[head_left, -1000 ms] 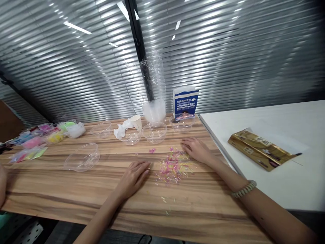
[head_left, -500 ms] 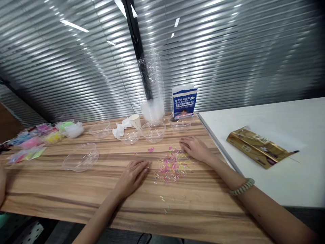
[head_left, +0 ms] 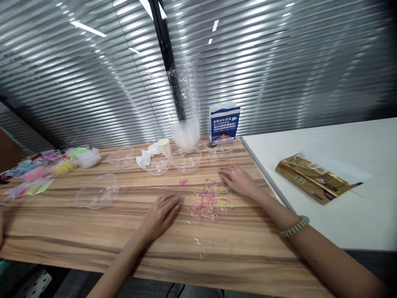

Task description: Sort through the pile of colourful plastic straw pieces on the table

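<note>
Pink, yellow and pale little tube-like pieces [head_left: 209, 201] lie in a loose pile on the wooden table [head_left: 248, 265]. Palm down at the pile's left side rests my left hand [head_left: 161, 214], fingers stretched out and holding nothing. My right hand [head_left: 237, 179] lies flat at the upper right edge of the pile, its fingers extended and touching the tabletop. A small pink cluster [head_left: 183, 182] sits apart, above the left fingertips. A few stray pieces [head_left: 197, 241] are scattered nearer the front edge.
Clear plastic bowls [head_left: 186, 160] stand behind the pile, with a paper cup [head_left: 164, 147] and crumpled tissue [head_left: 144, 159]. A blue-and-white bag [head_left: 224, 123] is at the back. Colourful packets [head_left: 35, 174] lie far left; a gold wrapper [head_left: 316, 178] is on the white table. Another person's arm [head_left: 1, 227] shows at left.
Both my hands stay in place beside the pile. The other person's arm at the left edge has drawn back a little out of view. The camera view has shifted slightly.
</note>
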Demonstrator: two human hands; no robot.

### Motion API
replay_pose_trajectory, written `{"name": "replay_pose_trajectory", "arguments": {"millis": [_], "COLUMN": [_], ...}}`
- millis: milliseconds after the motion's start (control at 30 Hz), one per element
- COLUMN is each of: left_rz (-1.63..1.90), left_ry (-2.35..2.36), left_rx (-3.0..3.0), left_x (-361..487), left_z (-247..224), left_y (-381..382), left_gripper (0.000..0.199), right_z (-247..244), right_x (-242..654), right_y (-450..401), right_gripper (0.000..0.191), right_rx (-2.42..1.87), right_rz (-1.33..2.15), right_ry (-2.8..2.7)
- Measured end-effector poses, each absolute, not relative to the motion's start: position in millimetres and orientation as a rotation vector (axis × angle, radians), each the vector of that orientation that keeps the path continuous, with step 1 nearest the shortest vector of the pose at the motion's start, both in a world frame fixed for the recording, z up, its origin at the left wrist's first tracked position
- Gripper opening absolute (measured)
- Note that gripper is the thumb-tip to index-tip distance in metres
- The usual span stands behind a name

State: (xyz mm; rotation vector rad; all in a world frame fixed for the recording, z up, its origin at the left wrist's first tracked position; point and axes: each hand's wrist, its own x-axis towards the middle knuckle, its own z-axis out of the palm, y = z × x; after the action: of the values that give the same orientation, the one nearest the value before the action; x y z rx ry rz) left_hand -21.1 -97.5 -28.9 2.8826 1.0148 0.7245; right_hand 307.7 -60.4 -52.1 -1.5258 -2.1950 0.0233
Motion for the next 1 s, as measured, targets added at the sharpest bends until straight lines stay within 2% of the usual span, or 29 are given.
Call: {"name": "replay_pose_trajectory", "arguments": {"millis": [1000], "left_rz": [0.724], "left_ry": [0.988], "left_rx": [2.862], "left_x": [-21.1], "left_z": [-29.4], "left_y": [-96.7], "left_gripper": [0.031], "right_z": [-51.1], "right_x": [307.6], "right_y": [-60.6], "right_gripper": [0.026], "right_rx": [-1.543], "right_rz": [0.011], "right_ry": [-2.200]}}
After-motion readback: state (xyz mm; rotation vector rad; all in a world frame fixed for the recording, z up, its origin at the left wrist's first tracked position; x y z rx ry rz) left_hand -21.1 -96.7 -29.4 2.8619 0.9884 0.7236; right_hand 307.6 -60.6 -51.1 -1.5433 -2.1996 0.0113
